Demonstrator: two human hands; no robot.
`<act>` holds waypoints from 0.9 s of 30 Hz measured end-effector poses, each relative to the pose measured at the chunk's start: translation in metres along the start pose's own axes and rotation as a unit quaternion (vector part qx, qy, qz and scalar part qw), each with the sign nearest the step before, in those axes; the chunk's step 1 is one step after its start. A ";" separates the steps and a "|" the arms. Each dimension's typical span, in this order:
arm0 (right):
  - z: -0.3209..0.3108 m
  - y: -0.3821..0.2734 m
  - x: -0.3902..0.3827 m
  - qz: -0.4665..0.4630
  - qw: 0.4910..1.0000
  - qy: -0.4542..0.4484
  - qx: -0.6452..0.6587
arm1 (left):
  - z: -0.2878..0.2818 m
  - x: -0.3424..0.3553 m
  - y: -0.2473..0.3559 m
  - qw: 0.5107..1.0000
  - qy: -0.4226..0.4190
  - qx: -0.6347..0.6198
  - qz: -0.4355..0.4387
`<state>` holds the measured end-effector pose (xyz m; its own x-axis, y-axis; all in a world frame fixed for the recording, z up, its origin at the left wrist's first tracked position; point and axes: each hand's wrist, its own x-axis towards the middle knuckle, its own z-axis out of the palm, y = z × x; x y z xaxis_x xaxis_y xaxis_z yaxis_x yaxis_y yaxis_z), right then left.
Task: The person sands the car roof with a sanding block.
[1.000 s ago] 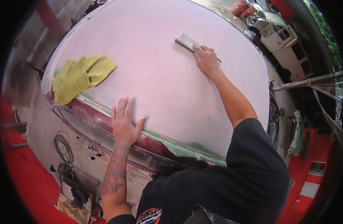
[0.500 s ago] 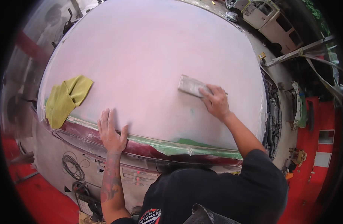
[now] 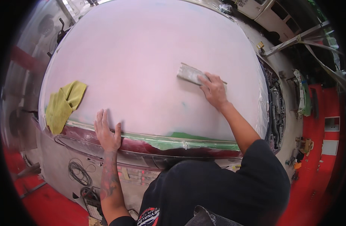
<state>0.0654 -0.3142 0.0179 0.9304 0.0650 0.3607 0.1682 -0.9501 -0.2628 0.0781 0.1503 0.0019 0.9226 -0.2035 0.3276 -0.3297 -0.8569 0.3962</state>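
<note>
One left hand point(image 3: 108, 135) and one right hand point(image 3: 215, 91) make two hands. There is one long sanding block point(image 3: 190, 73), one yellow-green cloth point(image 3: 63, 109), one car roof point(image 3: 142, 67), one black T-shirt point(image 3: 214, 188), one coil of cable point(image 3: 81, 177) and one white van point(image 3: 269, 17). Apparently two rectangular panels point(image 3: 330, 147), though they are too small to identify surely.

Red-and-white lettered emblem point(image 3: 148, 217) on black shirt point(image 3: 214, 184)
</note>
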 end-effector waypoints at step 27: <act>-0.013 0.038 -0.016 0.044 0.999 0.021 0.011 | -0.005 0.000 -0.002 1.000 -0.024 -0.006 -0.006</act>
<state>0.0531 -0.3553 0.0135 0.9275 -0.0310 0.3725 0.0948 -0.9445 -0.3147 0.0775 0.1544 0.0049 0.9348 -0.2164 0.2817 -0.3211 -0.8540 0.4094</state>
